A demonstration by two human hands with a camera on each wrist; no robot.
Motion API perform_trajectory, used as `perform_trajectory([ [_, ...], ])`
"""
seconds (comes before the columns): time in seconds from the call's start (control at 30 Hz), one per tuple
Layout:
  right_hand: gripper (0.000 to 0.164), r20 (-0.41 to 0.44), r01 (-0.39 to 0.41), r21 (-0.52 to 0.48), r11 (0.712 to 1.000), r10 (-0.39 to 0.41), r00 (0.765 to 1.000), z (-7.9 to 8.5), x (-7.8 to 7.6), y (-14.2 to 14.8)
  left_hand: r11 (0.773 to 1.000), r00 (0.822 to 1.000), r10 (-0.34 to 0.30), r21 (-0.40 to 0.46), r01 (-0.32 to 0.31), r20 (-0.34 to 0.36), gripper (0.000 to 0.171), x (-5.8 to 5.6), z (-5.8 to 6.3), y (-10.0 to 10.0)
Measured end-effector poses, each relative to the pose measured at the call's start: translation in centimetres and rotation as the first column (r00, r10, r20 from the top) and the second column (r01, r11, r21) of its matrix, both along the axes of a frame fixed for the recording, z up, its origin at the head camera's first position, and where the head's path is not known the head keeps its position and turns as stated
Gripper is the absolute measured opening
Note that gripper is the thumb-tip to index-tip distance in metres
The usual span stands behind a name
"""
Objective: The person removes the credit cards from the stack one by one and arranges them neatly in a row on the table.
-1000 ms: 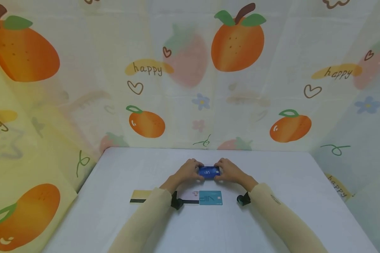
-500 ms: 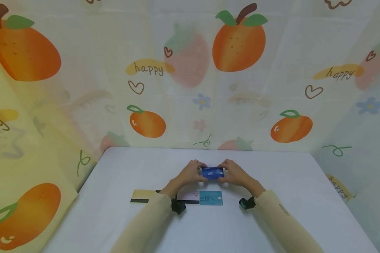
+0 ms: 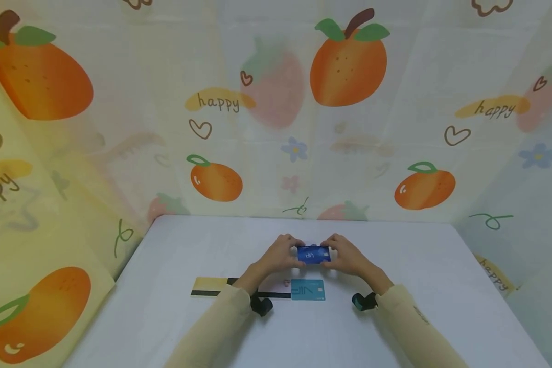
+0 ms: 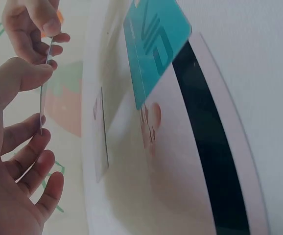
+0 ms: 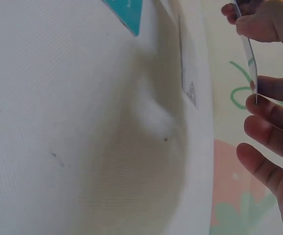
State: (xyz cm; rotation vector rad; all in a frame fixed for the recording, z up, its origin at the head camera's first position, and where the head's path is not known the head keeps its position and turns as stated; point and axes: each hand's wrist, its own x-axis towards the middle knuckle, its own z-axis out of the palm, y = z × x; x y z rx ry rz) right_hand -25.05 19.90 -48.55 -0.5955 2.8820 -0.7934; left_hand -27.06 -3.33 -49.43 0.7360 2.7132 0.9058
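A blue card marked VIP is held between both hands above the white table. My left hand pinches its left end, thumb on the near side and fingertips on the far side. At the right end my right hand grips it the same way. Seen edge-on in the left wrist view, the held card looks thin and stands clear of the tabletop. Below it another flat card lies on the table, mostly hidden by the held card in the head view. The right wrist view shows that lying card too.
Nearer me, a row of cards lies on the table: a gold card with a black stripe, a pale pink striped card and a teal VIP card. My left forearm covers part of the row. A fruit-print cloth hangs behind the table.
Both hands have shifted slightly right and a little nearer with the blue card, keeping their grip. The row of cards stays in place; the head view has moved slightly.
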Motion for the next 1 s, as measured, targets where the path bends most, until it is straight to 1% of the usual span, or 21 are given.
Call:
perform_trajectory([
  [0.2, 0.050, -0.011, 0.018, -0.031, 0.999, -0.019, 1.000, 0.5, 0.5, 0.3, 0.999, 1.000, 0.026, 0.036, -0.026, 0.016, 0.055, 0.7, 0.2, 0.5],
  [0.33, 0.050, -0.023, 0.038, -0.056, 0.998, -0.039, 0.999, 0.5, 1.2, 0.5, 0.999, 0.999, 0.037, 0.027, -0.037, 0.004, 0.058, 1.1, 0.3, 0.8],
  [0.4, 0.050, -0.018, 0.050, -0.066, 0.997, -0.052, 0.999, 0.4, 1.5, 0.6, 0.999, 0.999, 0.036, 0.018, -0.036, 0.002, 0.058, 1.4, 0.5, 0.9],
  [0.53, 0.048, -0.026, 0.050, -0.072, 0.996, -0.052, 0.998, 0.2, 2.3, 0.8, 0.999, 0.999, 0.033, 0.003, -0.033, 0.012, 0.058, 1.8, 0.6, 1.1],
  [0.83, 0.048, -0.022, 0.070, -0.074, 0.995, -0.072, 0.997, 0.3, 3.3, 1.7, 0.999, 0.999, 0.033, 0.005, -0.033, 0.009, 0.058, 2.7, 0.2, 1.9],
  [1.0, 0.047, -0.016, 0.081, -0.063, 0.995, -0.082, 0.996, 0.0, 3.8, 2.5, 1.000, 1.000, 0.014, -0.012, -0.014, -0.002, 0.057, 3.2, 0.1, 2.5],
])
